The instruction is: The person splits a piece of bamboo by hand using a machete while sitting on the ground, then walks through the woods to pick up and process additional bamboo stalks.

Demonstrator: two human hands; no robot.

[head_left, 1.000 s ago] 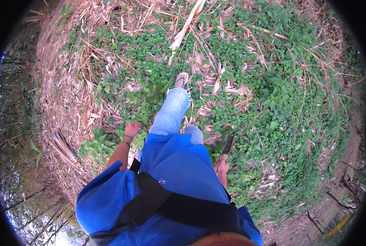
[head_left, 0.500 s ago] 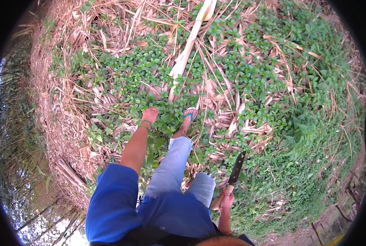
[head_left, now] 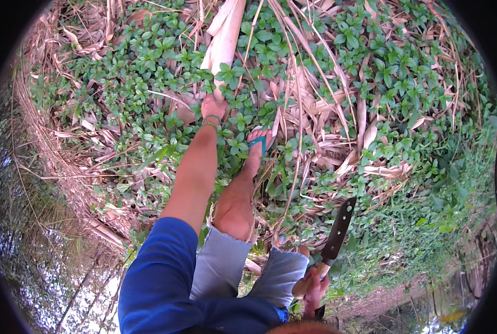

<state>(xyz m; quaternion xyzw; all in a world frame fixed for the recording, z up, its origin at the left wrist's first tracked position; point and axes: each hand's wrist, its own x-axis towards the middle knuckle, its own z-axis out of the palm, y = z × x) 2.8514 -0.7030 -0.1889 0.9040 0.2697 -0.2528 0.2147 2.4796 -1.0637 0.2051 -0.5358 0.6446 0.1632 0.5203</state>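
Observation:
My left hand (head_left: 212, 107), with a thin green band at its wrist, reaches down among the leaves. Its fingers close round the near, narrow end of a long pale dry stalk (head_left: 225, 44), which lies away from me on the ground; leaves partly cover the fingertips. At the lower right, my right hand (head_left: 314, 286) grips the light wooden handle of a large knife (head_left: 337, 234). The knife's broad dark blade has a row of holes and points up and away from me, well apart from the stalk.
Low green plants (head_left: 382, 67) and dry fallen leaves (head_left: 332, 111) cover the ground. My foot in a flip-flop (head_left: 258, 140) stands just right of my left hand. Long dry stems (head_left: 293, 72) lie across the growth ahead. Bushes and thin branches (head_left: 81, 289) edge the left side.
My left hand has moved forward and taken hold of the stalk's near end. The view has come closer to the ground. The knife stays in my right hand.

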